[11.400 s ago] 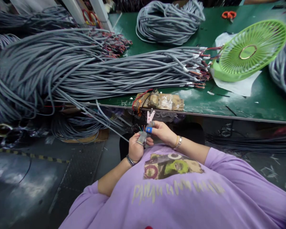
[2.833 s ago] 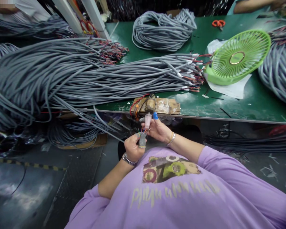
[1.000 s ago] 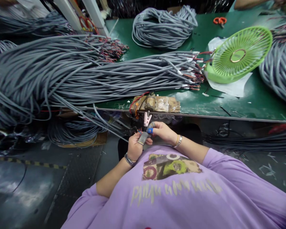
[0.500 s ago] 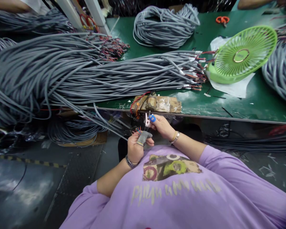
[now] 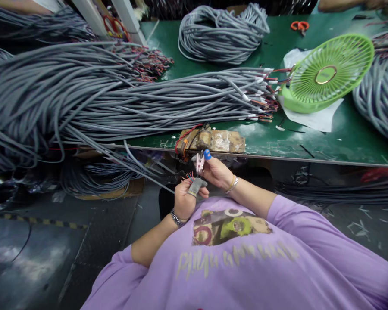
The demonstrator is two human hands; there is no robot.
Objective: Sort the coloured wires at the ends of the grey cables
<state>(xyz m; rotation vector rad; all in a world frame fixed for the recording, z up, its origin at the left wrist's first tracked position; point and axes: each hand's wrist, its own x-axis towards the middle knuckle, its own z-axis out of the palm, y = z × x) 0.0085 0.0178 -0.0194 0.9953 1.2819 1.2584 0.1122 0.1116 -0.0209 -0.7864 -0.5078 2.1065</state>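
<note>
Your left hand (image 5: 184,199) is closed around the stripped end of a grey cable (image 5: 139,169), just below the near edge of the green bench (image 5: 310,142), with the coloured cores (image 5: 189,176) fanned above a taped thumb. Your right hand (image 5: 216,171), just beside it, pinches a small pink cutter (image 5: 199,162), the blue-capped forefinger raised. You appear to be trimming or stripping cores; the next move calls for singling out one core and seating it squarely in the tool.
</note>
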